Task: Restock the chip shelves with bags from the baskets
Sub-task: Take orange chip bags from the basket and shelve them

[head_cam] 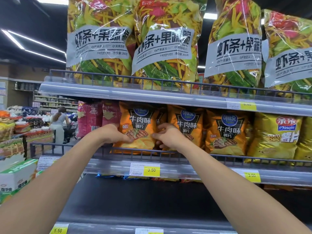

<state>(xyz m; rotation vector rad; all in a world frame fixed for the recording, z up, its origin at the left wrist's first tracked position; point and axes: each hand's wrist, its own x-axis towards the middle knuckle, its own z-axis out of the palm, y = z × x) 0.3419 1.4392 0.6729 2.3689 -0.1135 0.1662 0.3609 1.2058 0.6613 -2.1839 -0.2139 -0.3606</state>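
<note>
Supermarket aisle, middle shelf (185,168). Clasping orange chip bag (137,122) between left grip (116,134) and right grip (166,137), fingers curled on its edges; yellow bag (273,137) beyond right grip.

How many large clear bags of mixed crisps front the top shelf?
4 large clear bags: two side by side at left, one past the gap, one at the right edge. Others may hide behind.

Top-shelf bags (99,41), 12 o'clock, read "虾条+果蔬脆", "产地直采" and "净含量:280克". The orange bag (138,127), centre toward 12 o'clock, reads "牛肉味", "薯片" and "BEEF FLAVOR". The yellow bag (276,132), 3 o'clock, reads "亲亲", "POTATO CHIPS" and "薯片". The price tag (151,170) at 6 o'clock reads "3.50". A second tag (251,175) at 4 o'clock reads "3.50". A third tag (247,104) at 2 o'clock reads "9.90", blurred.
</note>
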